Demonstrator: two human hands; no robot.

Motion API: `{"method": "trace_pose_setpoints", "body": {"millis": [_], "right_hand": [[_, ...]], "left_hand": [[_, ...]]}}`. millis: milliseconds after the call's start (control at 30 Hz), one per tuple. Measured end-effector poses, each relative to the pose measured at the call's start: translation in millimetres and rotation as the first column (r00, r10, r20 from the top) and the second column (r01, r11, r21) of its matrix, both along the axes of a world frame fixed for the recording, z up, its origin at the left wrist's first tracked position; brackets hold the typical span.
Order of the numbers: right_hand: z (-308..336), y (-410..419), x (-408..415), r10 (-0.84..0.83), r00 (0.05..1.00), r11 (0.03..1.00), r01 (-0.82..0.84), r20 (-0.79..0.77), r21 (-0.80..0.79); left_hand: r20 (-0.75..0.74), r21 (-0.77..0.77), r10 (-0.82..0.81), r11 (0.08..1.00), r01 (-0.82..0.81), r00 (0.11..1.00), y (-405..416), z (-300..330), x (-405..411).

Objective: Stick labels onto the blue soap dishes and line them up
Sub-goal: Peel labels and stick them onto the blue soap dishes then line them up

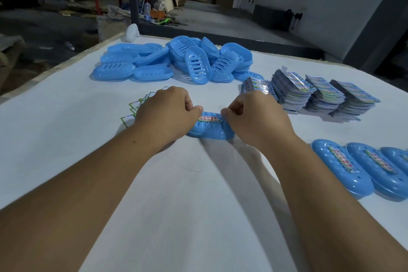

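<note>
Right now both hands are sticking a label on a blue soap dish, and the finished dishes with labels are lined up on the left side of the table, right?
Almost. Both hands, left hand and right hand, are pressing a label onto the blue soap dish, but the finished labelled dishes are lined up on the right side of the table, not the left. The head view shows this.

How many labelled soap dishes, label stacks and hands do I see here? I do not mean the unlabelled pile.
Labelled soap dishes: 4, one under the hands and three in the row
Label stacks: 4
Hands: 2, left and right
Total: 10
</note>
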State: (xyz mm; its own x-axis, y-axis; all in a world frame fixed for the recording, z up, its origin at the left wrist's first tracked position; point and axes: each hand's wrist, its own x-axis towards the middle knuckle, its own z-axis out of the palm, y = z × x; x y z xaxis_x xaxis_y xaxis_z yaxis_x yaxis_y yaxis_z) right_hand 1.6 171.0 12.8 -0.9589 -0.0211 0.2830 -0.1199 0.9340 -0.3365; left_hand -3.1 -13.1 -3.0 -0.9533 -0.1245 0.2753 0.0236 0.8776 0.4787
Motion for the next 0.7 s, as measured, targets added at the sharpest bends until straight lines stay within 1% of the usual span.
{"method": "trace_pose_setpoints", "body": {"millis": [67,100,167,233,300,400,533,700], "right_hand": [[-1.4,-1.4,1.8,0.125,0.992,0.988,-0.126,-0.017,-0.092],[-2.0,-2.8,3.8,0.196,0.981,0.975,-0.195,0.0,-0.111],[-4.4,-6.7,7.2,0.314,0.947,0.947,-0.307,0.068,-0.096],[-7.4,-11.1,8.9,0.365,0.924,0.93,-0.357,0.112,-0.084],[-9.6,-15.6,9.1,0.366,0.924,0.93,-0.357,0.113,-0.086],[-8.2,-18.7,11.9,0.3,0.949,0.954,-0.296,0.096,-0.05],[-4.0,-12.7,24.9,0.111,0.991,0.992,-0.115,0.069,0.058],[-3.1,9.9,53.2,-0.108,0.992,0.99,0.101,0.065,0.098]], "left_hand": [[-0.005,0.013,0.018,1.0,-0.018,1.0,0.0,0.7,-0.7],[-0.007,0.014,0.026,1.0,-0.026,1.0,0.2,1.3,-0.7],[-0.011,0.007,0.036,0.999,-0.036,0.999,0.5,2.6,-0.4],[-0.017,0.013,0.037,0.999,-0.037,0.999,0.3,4.1,0.5],[-0.022,0.027,0.027,0.999,-0.026,0.999,0.5,5.7,2.2],[-0.037,0.046,0.015,0.999,-0.014,0.999,1.0,7.1,5.1],[-0.027,0.078,0.003,0.997,-0.001,1.0,0.7,7.9,8.1],[-0.025,0.098,-0.001,0.995,0.004,1.0,-0.1,10.8,10.4]]}}
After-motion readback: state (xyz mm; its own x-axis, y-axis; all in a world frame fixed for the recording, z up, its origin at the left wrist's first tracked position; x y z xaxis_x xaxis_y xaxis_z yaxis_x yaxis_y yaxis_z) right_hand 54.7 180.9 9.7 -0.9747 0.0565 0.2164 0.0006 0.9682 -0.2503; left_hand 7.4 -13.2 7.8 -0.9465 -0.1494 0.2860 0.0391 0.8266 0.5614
